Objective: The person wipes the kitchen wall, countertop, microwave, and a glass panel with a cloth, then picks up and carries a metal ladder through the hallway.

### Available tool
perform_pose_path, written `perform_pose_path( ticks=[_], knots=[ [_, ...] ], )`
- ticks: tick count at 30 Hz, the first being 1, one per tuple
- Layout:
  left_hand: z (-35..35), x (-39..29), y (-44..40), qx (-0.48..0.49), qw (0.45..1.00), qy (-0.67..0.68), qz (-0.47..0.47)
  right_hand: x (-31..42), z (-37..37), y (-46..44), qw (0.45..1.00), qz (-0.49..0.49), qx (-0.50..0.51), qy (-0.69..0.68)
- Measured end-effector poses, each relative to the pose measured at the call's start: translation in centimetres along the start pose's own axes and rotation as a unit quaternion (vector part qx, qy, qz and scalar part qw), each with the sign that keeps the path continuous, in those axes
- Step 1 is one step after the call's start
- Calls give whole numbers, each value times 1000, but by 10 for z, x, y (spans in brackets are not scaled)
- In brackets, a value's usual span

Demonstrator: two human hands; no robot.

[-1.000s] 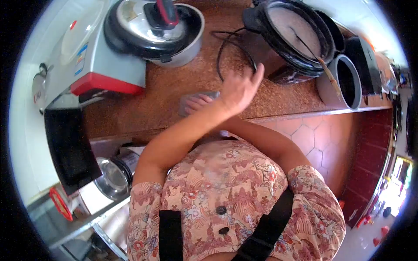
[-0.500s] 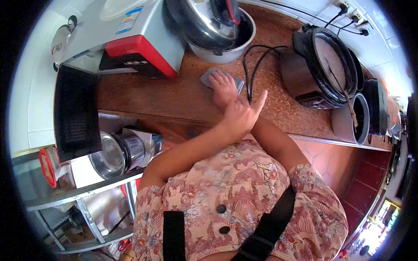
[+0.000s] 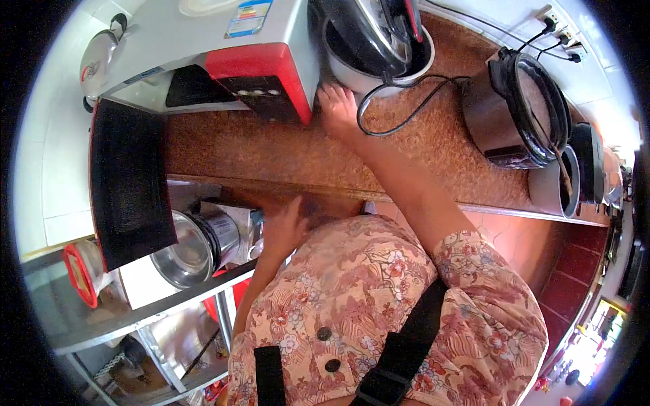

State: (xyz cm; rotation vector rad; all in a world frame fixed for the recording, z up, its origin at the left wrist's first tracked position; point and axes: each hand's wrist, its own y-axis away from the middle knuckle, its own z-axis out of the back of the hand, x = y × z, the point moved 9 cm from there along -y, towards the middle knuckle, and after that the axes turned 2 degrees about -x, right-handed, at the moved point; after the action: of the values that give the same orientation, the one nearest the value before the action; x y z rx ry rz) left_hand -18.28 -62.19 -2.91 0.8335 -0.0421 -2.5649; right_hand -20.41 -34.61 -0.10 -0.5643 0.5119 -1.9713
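My right hand reaches over the brown countertop to the gap between a microwave and a white pot. Its fingers are stretched out and apart near the microwave's red front corner. The grey cloth from the earlier frame is not visible now; whether it lies under this hand I cannot tell. My left hand is low in front of the counter edge, close to my shirt. It is blurred, with its fingers apart and nothing seen in it. The microwave's black door hangs open on the left.
A black cable loops over the counter beside the white pot. At right stand an uncovered dark cooker with a long handle sticking out and a grey pot. A steel pot sits on the metal rack below.
My right hand has slid up and left from the grey cloth toward the microwave. My left hand has left my right wrist and dropped left, below the counter edge. The view has shifted.
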Motion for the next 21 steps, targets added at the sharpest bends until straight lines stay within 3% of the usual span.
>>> perform_pose_path(
  ticks=[3,6,9,12,18,21],
  knots=[
    [-5,39,26,-28,999,23,12,2,-10,24,998,41,37,-2],
    [-12,63,33,43,990,55,120,33,3,58,988,111,104,-24],
    [-17,71,25,72,990,4,123,77,36,105,959,182,200,-80],
    [-22,70,13,64,994,26,84,78,92,119,922,163,292,-193],
    [-32,95,36,36,996,48,73,32,116,151,932,115,298,-171],
    [-43,124,79,57,978,78,187,44,91,150,949,108,259,-142]
  ],
)
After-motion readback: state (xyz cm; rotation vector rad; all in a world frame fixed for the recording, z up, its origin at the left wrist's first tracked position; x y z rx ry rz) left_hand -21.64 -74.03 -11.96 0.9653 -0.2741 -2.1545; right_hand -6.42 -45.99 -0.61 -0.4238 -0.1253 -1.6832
